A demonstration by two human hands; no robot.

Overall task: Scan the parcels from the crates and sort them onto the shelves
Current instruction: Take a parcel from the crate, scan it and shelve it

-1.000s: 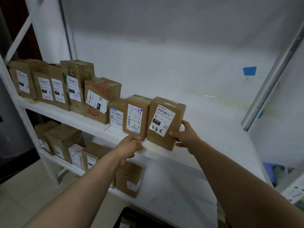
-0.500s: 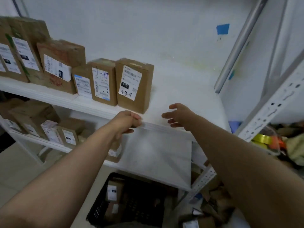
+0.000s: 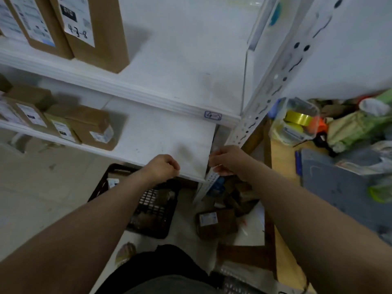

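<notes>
A second ago both hands were at the brown box (image 3: 96, 32) marked 4-3-8, steadying it on the upper shelf (image 3: 180, 60); now that box stands upright by itself at the far left, touching the next box (image 3: 40, 24) in the row, so this parcel looks sorted. Since then the hands have let go and dropped down and nearer. The left hand (image 3: 162, 168) hangs in front of the near edge of the lower shelf (image 3: 159, 134), its fingers loosely curled around nothing. The right hand (image 3: 229, 160), apart from it, sits just by the white perforated post (image 3: 265, 98), its fingers also loosely bent and, as far as the blur allows, empty. The view has tipped downward too, bringing in the black crate (image 3: 154, 200) on the floor below the left hand, with brown parcels inside, and a loose labelled parcel (image 3: 209, 220) lying on the floor to its right. I judge one placing finished and the next step to be picking another parcel from the crate for scanning.
</notes>
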